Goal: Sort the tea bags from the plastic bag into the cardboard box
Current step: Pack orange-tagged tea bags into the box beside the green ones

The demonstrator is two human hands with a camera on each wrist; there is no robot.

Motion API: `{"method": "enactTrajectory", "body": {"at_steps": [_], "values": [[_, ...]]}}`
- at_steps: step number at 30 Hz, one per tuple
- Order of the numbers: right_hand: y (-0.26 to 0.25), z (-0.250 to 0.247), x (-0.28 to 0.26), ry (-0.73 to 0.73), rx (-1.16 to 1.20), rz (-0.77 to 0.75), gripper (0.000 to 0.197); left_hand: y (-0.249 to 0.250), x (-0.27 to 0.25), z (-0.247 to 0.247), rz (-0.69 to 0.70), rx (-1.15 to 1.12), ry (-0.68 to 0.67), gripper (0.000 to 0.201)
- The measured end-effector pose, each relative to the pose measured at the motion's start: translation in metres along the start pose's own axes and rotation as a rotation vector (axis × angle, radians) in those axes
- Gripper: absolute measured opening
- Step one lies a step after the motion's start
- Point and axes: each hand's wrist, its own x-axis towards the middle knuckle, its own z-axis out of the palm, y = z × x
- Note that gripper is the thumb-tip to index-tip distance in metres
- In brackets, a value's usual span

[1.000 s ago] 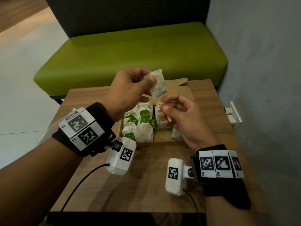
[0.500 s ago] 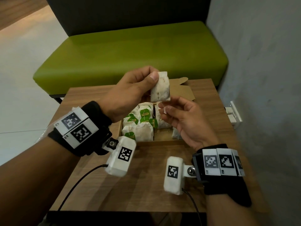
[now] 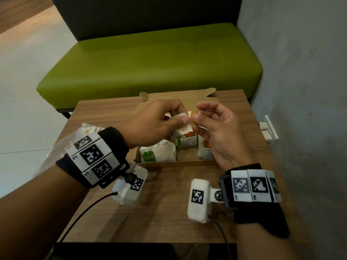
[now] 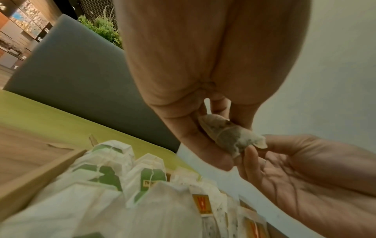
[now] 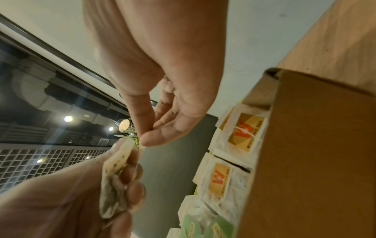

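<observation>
My left hand (image 3: pixel 181 117) pinches a white tea bag (image 3: pixel 181 129) just above the open cardboard box (image 3: pixel 174 163). At the bag's upper corner, my right hand (image 3: pixel 197 112) pinches its small yellow tag (image 3: pixel 193 117) between thumb and forefinger. The left wrist view shows the tea bag (image 4: pixel 230 135) held by my left fingers, with the right palm just beyond. In the right wrist view the right hand's (image 5: pixel 143 141) fingertips meet at the top of the tea bag (image 5: pixel 116 177). Green-tagged tea bags (image 3: pixel 157 155) fill the box's left side, orange-tagged ones (image 5: pixel 242 133) its right. The plastic bag (image 3: pixel 54 149) lies at the table's left edge, partly hidden by my left wrist.
The box sits at the far middle of a small wooden table (image 3: pixel 165 212), its lid flap (image 3: pixel 187 96) open toward a green bench (image 3: pixel 150 61). A grey wall (image 3: pixel 300 91) runs close along the right. Wrist camera cables (image 3: pixel 78 218) trail over the near tabletop.
Both hands have come down closer over the box. The tea bag has tilted from upright to slanted, and my right fingertips have moved up to pinch the tag at its top corner.
</observation>
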Motion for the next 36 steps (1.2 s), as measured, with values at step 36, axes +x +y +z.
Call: {"method": "enactTrajectory", "body": {"at_steps": [36], "values": [[-0.002,0.005,-0.002,-0.104,0.140,0.148,0.017,0.001,0.007,0.011,-0.006,-0.305,0.299,0.026]]}}
